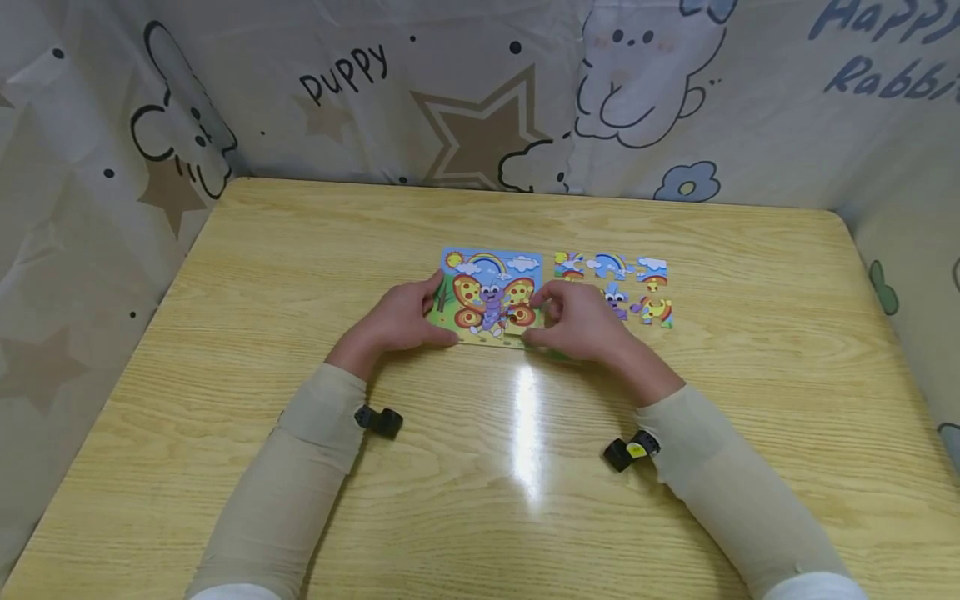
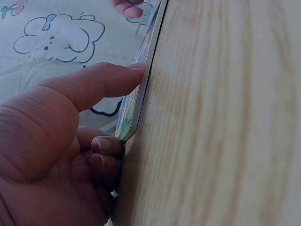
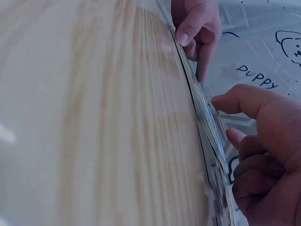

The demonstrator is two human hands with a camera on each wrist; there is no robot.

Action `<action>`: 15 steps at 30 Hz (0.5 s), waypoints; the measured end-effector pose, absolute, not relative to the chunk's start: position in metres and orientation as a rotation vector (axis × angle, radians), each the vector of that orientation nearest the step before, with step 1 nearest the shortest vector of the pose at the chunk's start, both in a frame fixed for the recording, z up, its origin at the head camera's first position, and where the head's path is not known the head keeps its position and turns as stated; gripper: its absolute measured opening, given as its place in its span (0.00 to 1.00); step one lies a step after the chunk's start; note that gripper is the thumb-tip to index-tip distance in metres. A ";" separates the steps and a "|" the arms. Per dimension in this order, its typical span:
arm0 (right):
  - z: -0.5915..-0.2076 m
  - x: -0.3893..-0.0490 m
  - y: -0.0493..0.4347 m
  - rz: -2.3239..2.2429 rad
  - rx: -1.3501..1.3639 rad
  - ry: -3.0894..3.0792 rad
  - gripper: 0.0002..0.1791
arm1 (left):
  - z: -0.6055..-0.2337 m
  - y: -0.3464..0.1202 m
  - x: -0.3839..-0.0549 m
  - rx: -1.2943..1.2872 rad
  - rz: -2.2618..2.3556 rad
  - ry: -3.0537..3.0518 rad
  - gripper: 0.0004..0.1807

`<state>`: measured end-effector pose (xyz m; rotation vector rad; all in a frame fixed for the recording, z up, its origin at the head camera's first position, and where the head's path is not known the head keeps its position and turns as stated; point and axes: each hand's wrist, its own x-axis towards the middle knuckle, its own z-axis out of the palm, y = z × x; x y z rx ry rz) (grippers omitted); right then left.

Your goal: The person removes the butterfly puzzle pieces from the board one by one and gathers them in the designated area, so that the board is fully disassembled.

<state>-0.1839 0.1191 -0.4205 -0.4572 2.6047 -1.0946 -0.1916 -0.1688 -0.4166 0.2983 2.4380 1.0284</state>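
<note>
A jigsaw board (image 1: pixel 487 265) with a butterfly, sun and rainbow picture lies flat on the table. My left hand (image 1: pixel 407 317) grips its left side, the thumb along the front edge and curled fingers by the corner, as the left wrist view shows. Over the board's lower right part, my right hand (image 1: pixel 585 321) pinches a jigsaw piece (image 1: pixel 516 329) between thumb and index finger. In the right wrist view that piece (image 3: pixel 219 121) appears as a thin, tilted edge close above the board. Its far side is hidden by the fingers.
Right of the board lie several loose jigsaw pieces (image 1: pixel 611 265) in rows, some partly covered by my right hand. They rest on the wooden table (image 1: pixel 315 250). A printed cloth (image 1: pixel 360 117) hangs behind the table and at its sides.
</note>
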 end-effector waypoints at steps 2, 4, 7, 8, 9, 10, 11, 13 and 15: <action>-0.419 -0.181 0.124 -1.106 -0.442 2.607 0.21 | -0.416 -0.169 -0.192 0.295 1.025 2.442 0.60; -0.418 -0.179 0.130 -1.122 -0.434 2.603 0.20 | -0.416 -0.169 -0.192 0.288 1.027 2.443 0.60; -0.417 -0.176 0.137 -1.143 -0.439 2.602 0.20 | -0.416 -0.169 -0.191 0.286 1.022 2.448 0.60; -0.418 -0.175 0.140 -1.146 -0.443 2.604 0.20 | -0.416 -0.169 -0.191 0.286 1.021 2.448 0.60; -0.418 -0.174 0.142 -1.146 -0.448 2.611 0.20 | -0.416 -0.169 -0.191 0.285 1.021 2.447 0.60; -0.418 -0.173 0.145 -1.145 -0.447 2.618 0.20 | -0.416 -0.169 -0.191 0.286 1.022 2.446 0.60; -0.418 -0.172 0.148 -1.146 -0.442 2.624 0.20 | -0.416 -0.169 -0.191 0.288 1.023 2.446 0.60; -0.417 -0.169 0.153 -1.151 -0.428 2.637 0.20 | -0.417 -0.168 -0.191 0.288 1.028 2.441 0.60; -0.417 -0.167 0.159 -1.162 -0.410 2.637 0.20 | -0.417 -0.168 -0.191 0.288 1.031 2.440 0.60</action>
